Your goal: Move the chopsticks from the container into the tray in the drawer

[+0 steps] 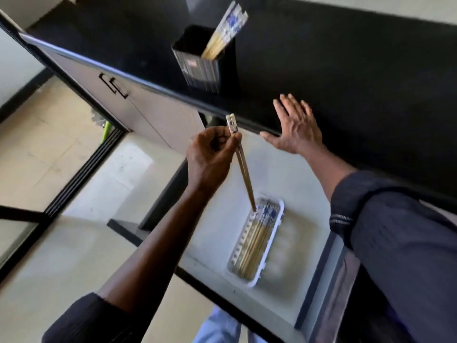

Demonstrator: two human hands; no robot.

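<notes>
The left hand (212, 154) pinches a pair of chopsticks (243, 169) just below their blue-and-white tops, its fingers curled round them and the forearm reaching over the drawer. The right hand (294, 129) grasps nothing; its straight, spread fingers rest on the edge of the black countertop (358, 82). The open white drawer (284, 174) holds a white tray (278, 233) where a bundle of chopsticks (257, 238) lies. The held pair is steeply tilted, its brown tips inside the tray's far end. A black container (200, 68) on the countertop holds a few leaning chopsticks (227, 33).
</notes>
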